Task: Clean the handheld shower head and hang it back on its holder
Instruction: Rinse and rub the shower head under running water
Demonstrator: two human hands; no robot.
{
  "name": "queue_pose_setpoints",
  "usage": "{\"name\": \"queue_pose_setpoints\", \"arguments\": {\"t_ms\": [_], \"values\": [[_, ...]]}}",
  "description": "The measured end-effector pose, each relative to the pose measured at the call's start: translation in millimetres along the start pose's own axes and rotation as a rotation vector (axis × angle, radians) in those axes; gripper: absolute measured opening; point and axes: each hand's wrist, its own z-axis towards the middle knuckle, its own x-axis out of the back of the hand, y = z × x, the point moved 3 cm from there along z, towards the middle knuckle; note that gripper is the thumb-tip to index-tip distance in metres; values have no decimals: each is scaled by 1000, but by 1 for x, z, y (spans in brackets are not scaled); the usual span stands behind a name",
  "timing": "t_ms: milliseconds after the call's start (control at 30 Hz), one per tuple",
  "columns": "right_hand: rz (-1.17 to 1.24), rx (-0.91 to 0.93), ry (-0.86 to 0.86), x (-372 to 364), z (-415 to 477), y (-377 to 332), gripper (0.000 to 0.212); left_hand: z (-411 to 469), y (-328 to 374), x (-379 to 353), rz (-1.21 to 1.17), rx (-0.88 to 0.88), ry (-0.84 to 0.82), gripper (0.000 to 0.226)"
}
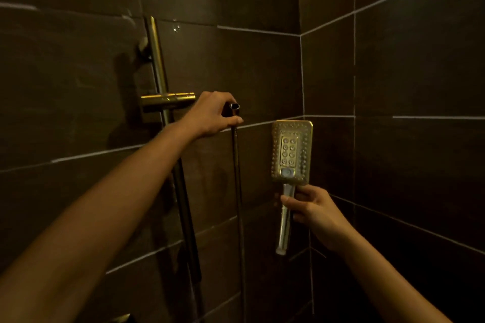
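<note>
The gold, rectangular shower head (291,152) stands upright with its nozzle face toward me, detached from the hose. My right hand (312,208) grips its chrome handle (284,228), whose open end points down. My left hand (212,114) pinches the hose's open metal end fitting (234,107), held up just right of the gold holder (168,99). The dark hose (239,191) hangs straight down from that hand. The holder sits on a vertical gold slide rail (157,60).
Dark brown wall tiles with pale grout surround me, and the two walls meet in a corner (301,73) just right of the shower head. The rail's wall bracket (144,47) sits above the holder. A gold fitting (123,318) shows at the bottom edge.
</note>
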Motion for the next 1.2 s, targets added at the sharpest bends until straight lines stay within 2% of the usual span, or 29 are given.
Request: {"name": "queue_pose_setpoints", "arguments": {"t_ms": [167, 367, 700, 967, 1200], "values": [[-5, -11, -17, -9, 9, -2, 24, 30, -30, 42, 100, 49, 85, 41], [-37, -31, -19, -11, 15, 4, 22, 46, -59, 70, 95, 149, 194, 42], [-70, -54, 36, -11, 16, 12, 24, 40, -62, 79, 148, 201, 62, 41], [-65, -70, 16, -21, 11, 20, 21, 30, -64, 59, 268, 255, 97, 35], [-73, -93, -6, -20, 2, 18, 23, 24, -57, 44, 426, 308, 59, 54]]}}
